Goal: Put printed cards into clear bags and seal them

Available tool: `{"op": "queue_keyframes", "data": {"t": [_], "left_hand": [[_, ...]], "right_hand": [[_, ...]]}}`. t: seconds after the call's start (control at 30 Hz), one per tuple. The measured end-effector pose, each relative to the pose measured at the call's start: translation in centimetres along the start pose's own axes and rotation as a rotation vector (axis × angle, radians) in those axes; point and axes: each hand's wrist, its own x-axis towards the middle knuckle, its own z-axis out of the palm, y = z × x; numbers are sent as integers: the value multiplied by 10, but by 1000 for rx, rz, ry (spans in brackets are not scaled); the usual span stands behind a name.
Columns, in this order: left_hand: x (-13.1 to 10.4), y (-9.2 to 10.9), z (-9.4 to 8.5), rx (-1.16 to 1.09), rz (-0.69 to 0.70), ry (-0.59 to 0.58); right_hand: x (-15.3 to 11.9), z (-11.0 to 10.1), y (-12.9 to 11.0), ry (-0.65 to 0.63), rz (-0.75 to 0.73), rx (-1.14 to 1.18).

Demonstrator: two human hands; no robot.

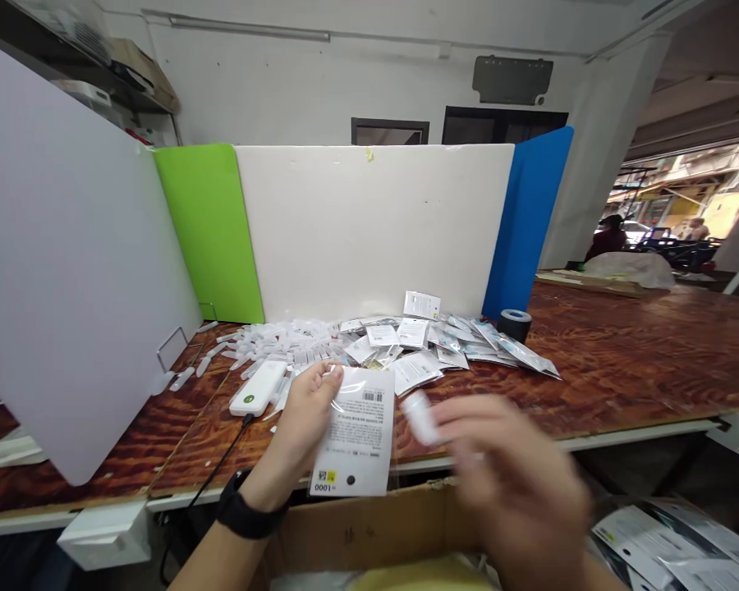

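Nearest, a cardboard box (369, 533) sits open below the table edge, and printed packets (671, 546) lie at lower right. Above the box, the left hand (305, 419) pinches the top of a clear pouch (358, 439) with a white printed card inside, thumb and fingers closed on its upper left corner, so the pouch hangs over the table edge. The right hand (511, 472) is blurred; its fingers seem closed round a small white tube (419, 417), just beside the pouch mouth and not yet inside it. Past them on the wooden table (621, 361) lies a white device (257, 389) with a cable, then a heap of loose tubes (271, 341) at left and a pile of filled pouches (456, 345) at right: some are packed, many tubes remain. A tape roll (515, 324) stands by the blue divider (526, 222).
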Motion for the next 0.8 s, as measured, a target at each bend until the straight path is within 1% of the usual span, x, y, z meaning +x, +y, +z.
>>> {"op": "queue_keyframes", "data": {"t": [0.03, 0.07, 0.1, 0.13, 0.17, 0.2, 0.23, 0.27, 0.37, 0.4, 0.43, 0.47, 0.5, 0.57, 0.6, 0.7, 0.8], "left_hand": [[2, -2, 0, 5, 1, 13], [4, -3, 0, 11, -2, 17], [4, -3, 0, 16, -7, 15], [4, -4, 0, 17, -11, 13], [3, -3, 1, 16, -13, 12], [2, -3, 1, 12, -12, 12], [1, -2, 2, 7, -9, 14], [-1, -1, 3, 1, -4, 14], [-6, 1, 5, -25, -5, -6], [-8, 2, 6, -37, -13, -25], [-11, 3, 7, -49, -23, -51], [-14, 4, 8, -60, -31, -79], [-18, 6, 8, -70, -34, -104], [-25, 10, 8, -87, -33, -136], [-28, 12, 8, -92, -36, -143], [-34, 20, 4, -96, -73, -158], [-36, 25, -1, -77, -109, -179]], "right_hand": [[-5, 7, -1, -339, -38, 7], [-10, 15, -2, -626, -70, 2], [-13, 21, -2, -835, -97, -29], [-15, 26, -2, -980, -96, -70], [-16, 28, -1, -1042, -77, -108], [-15, 28, 0, -1033, -31, -128], [-12, 26, 2, -954, 43, -136], [-8, 22, 4, -822, 146, -121], [5, 9, 15, -297, 516, 16], [9, 6, 20, -171, 634, 107], [12, 4, 24, -112, 739, 229], [14, 4, 28, -112, 830, 370], [15, 4, 30, -147, 904, 514], [16, 6, 33, -220, 995, 746], [16, 6, 34, -221, 1017, 810], [15, 6, 33, -143, 1027, 845], [15, 4, 30, -154, 995, 833]]}}
